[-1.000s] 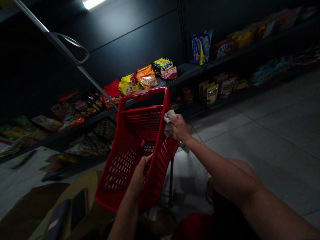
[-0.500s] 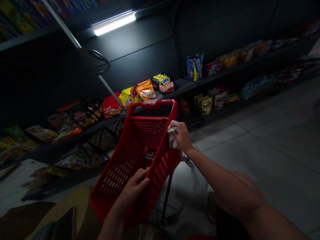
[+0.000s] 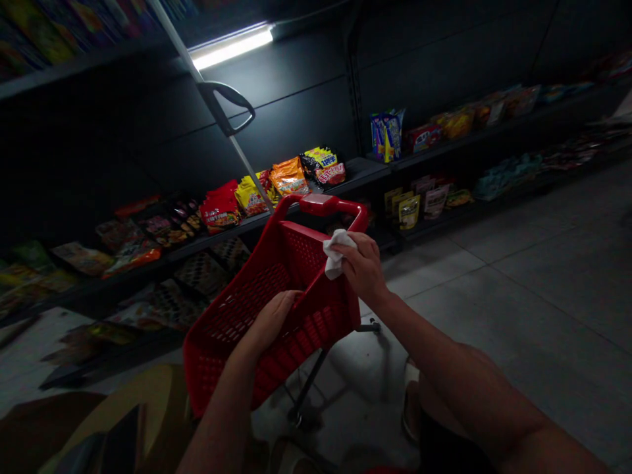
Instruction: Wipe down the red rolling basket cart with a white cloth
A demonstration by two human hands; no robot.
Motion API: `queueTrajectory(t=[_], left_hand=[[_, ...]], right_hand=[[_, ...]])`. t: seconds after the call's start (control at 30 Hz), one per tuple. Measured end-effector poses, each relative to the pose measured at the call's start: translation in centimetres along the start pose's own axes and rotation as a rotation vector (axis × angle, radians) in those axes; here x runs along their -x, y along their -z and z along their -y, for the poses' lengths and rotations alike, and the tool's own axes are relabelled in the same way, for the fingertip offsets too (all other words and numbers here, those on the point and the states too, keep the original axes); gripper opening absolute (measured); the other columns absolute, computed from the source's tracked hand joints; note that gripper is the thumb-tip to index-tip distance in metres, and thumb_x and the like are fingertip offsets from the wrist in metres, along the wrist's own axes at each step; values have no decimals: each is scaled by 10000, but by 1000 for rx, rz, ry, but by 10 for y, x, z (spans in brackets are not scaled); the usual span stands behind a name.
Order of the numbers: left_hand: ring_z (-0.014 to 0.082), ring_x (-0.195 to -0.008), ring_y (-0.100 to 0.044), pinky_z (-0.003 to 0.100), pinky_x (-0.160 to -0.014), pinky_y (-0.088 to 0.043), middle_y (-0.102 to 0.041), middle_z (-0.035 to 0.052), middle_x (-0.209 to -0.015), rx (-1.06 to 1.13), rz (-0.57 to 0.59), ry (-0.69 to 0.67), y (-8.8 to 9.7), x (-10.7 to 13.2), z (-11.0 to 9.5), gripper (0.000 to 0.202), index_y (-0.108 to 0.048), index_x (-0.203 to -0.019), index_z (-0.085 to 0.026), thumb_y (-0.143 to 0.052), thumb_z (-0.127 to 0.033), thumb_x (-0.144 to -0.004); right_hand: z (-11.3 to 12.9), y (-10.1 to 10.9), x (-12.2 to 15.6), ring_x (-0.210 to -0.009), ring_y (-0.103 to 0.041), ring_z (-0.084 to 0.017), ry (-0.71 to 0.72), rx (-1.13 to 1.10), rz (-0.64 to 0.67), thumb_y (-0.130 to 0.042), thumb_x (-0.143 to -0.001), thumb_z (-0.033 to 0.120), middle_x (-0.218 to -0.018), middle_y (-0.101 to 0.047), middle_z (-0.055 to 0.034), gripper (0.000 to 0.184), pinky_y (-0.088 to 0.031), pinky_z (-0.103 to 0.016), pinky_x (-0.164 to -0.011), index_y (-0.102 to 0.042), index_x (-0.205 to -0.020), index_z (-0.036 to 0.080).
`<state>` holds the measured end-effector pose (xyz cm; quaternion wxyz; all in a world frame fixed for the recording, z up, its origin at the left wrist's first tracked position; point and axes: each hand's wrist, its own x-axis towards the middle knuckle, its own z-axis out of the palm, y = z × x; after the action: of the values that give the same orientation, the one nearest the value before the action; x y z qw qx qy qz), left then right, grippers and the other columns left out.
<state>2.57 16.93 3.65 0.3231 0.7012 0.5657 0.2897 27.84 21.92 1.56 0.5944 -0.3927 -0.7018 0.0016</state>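
Note:
A red plastic shopping cart (image 3: 316, 329) with slotted basket walls stands tilted across the view, its red handle (image 3: 318, 203) toward the shelves. My right hand (image 3: 363, 266) is closed on a crumpled white cloth (image 3: 338, 253) and presses it to the cart's near rim, close to the handle. Farther along the same rim, my left hand (image 3: 276, 319) grips the edge, fingers over the inner side and partly hidden. Behind the cart handle rises a metal pole (image 3: 244, 161) with a grey loop grip (image 3: 228, 108).
Snack packets (image 3: 289, 176) line a dark shelf (image 3: 365, 170) behind the cart, under a lit tube lamp (image 3: 232, 47). More bags lie on lower shelves. A round tan surface (image 3: 133, 408) with a dark flat object (image 3: 121, 441) is at lower left. Grey floor tiles (image 3: 494, 316) extend right.
The cart has turned, its handle end and the pole shifting right. My left hand has moved up along the rim. My right hand and the cloth have shifted slightly up along the rim.

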Motion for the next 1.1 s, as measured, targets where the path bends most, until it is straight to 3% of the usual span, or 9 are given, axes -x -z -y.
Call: queueTrajectory(t=[0.13, 0.33, 0.4, 0.47, 0.57, 0.63, 0.83, 0.97, 1.1], left_hand=[[232, -887, -635, 321, -881, -457, -721, 50, -952, -43, 95, 35, -17, -11, 2, 445, -706, -973, -212, -450, -567, -898], [249, -948, -627, 321, -915, -444, -727, 55, -991, -9, 57, 86, -16, -14, 10, 466, -691, -967, -204, -462, -598, -871], [257, -973, -623, 332, -937, -436, -727, 60, -1007, -19, 36, 95, -17, -15, 9, 470, -692, -963, -201, -462, -600, -868], [264, -994, -621, 340, -949, -430, -727, 64, -1023, -20, 27, 96, -20, -16, 6, 477, -695, -968, -197, -461, -601, -868], [286, -1028, -623, 348, -947, -432, -734, 75, -1032, 34, -27, 117, -26, -15, 1, 476, -706, -982, -202, -482, -601, -853], [291, -1031, -628, 345, -933, -436, -743, 78, -1005, 45, -73, 131, -28, -12, -2, 456, -711, -971, -213, -487, -591, -851], [264, -875, -645, 336, -840, -432, -723, 61, -850, -240, -73, 133, -25, -5, -1, 480, -672, -903, -239, -352, -598, -919], [289, -927, -648, 346, -835, -426, -730, 101, -950, -225, -96, 125, -23, -4, 5, 556, -688, -993, -228, -305, -626, -925], [296, -879, -655, 342, -768, -438, -737, 117, -922, -167, -73, 164, -24, -3, 8, 655, -700, -929, -186, -271, -681, -911]], right_hand=[[-41, -17, 34, -1364, -383, -243, -24, 24, 8, -538, -880, 122, -1446, -461, -54, 329, -331, -456, -1137, -676, -1137, 274], [-79, -41, 87, -997, -570, -230, -502, 54, 113, -517, -770, 75, -1007, -617, -90, 215, -482, -434, -929, -675, -872, 181], [-63, -39, 77, -996, -571, -227, -514, -4, 94, -518, -779, 92, -1003, -606, -85, 224, -490, -427, -931, -678, -907, 183], [-35, -39, 63, -1162, -525, -246, -370, -81, 70, -544, -815, 138, -1197, -571, -103, 312, -445, -445, -1028, -671, -1092, 207], [6, -51, 62, -1418, -316, -270, -166, -151, 151, -537, -890, 197, -1520, -344, -103, 550, -324, -483, -1160, -469, -1431, 263], [15, -66, 79, -1477, -213, -278, -152, -154, 197, -478, -941, 214, -1591, -230, -103, 572, -283, -515, -1181, -373, -1500, 269], [-13, -91, 121, -1357, -412, -245, -310, -233, 131, -448, -942, 191, -1440, -461, -93, 405, -365, -469, -1132, -582, -1320, 249], [12, -88, 109, -1238, -509, -227, -413, -277, 77, -475, -869, 111, -1285, -550, -113, 379, -424, -417, -1083, -636, -1200, 200], [37, -88, 107, -1236, -512, -210, -50, -336, 268, -536, -888, 160, -1283, -571, -92, 292, -417, -384, -1079, -674, -1133, 239]])
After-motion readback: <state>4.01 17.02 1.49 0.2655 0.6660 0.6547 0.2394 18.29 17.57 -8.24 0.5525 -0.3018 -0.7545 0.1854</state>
